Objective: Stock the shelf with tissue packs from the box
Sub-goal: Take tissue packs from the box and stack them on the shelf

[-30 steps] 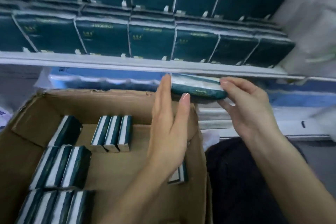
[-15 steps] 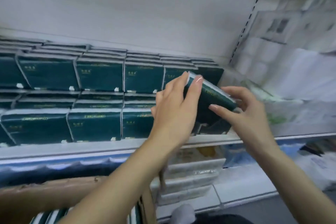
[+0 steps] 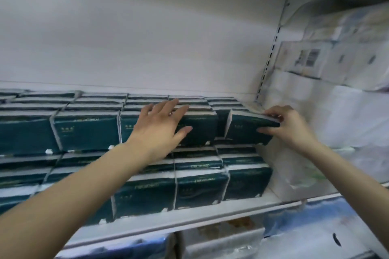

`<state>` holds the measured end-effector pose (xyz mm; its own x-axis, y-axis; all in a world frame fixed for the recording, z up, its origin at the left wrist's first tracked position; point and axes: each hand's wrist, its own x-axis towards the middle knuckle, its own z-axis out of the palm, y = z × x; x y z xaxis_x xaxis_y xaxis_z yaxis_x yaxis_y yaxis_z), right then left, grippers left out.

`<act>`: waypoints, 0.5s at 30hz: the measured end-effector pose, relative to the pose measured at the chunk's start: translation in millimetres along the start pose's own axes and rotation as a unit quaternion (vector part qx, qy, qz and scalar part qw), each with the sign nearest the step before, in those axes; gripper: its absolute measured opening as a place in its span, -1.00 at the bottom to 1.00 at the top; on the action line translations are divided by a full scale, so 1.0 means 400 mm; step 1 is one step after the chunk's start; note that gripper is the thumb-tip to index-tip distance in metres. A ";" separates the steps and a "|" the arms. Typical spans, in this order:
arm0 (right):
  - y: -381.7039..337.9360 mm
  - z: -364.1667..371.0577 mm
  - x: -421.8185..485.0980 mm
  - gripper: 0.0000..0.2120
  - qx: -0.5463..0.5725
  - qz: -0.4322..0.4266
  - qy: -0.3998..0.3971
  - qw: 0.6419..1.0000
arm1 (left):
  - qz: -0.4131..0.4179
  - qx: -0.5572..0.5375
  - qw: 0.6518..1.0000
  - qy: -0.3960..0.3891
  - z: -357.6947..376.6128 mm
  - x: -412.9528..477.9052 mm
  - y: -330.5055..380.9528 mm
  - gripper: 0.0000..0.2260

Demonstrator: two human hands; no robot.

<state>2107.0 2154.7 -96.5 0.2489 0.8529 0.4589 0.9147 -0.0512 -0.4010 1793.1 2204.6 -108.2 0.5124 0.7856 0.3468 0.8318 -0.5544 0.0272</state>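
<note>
**Pack at the gap, seating not complete**

Change noted: a second ago the tissue pack (image 3: 248, 130) was held between both hands low down, over the box. Half a second ago both hands had it up at the top row. It now sits in the gap at the right end of the top row on the shelf (image 3: 189, 222), above the lower stacked packs (image 3: 244, 176). The box is out of view.

Hands: the left hand (image 3: 162, 124) has let go of the pack. It lies flat with fingers straight and spread on the neighbouring pack (image 3: 200, 130), apparently steadying that row. The right hand (image 3: 292, 126) alone holds the pack, with fingers over the top edge and thumb under its right end.

Orientation: the pack's long axis runs left to right along the shelf, matching the row. Its broad printed face is turned toward the near side. It is skewed, not square: the right end sits lower and nearer than the left, and a dark slot remains between it and the neighbouring pack.

Assessment: the transfer is done and placement is in its closing step. The pack needs levelling and pushing far-left to close the slot. The white wrapped goods (image 3: 336, 115) stand just right of the gap, so room for the right hand looks tight.
</note>
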 end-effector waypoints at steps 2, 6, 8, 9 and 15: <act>0.001 0.026 0.024 -0.57 0.011 0.002 -0.002 1.000 | -0.006 0.047 0.998 -0.029 0.004 0.031 -0.025 -0.44; -0.021 0.093 0.056 -0.52 0.022 0.014 -0.012 1.000 | -0.037 0.052 0.995 -0.073 0.026 0.068 -0.048 -0.42; -0.032 0.121 0.060 -0.45 0.041 0.028 -0.004 0.999 | -0.036 0.048 0.995 -0.075 0.038 0.073 -0.048 -0.42; -0.039 0.130 0.057 -0.42 0.056 0.036 0.004 0.998 | -0.036 0.048 0.996 -0.071 0.042 0.074 -0.047 -0.42; -0.065 0.129 0.016 -0.34 0.096 0.052 0.012 0.994 | -0.030 0.049 0.997 -0.057 0.028 0.071 -0.048 -0.40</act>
<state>2068.3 2188.4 -123.9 0.3485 0.8356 0.4246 0.8061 -0.0360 -0.5907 1793.9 2240.6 -109.2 0.4782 0.8454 0.2379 0.8752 -0.4812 -0.0493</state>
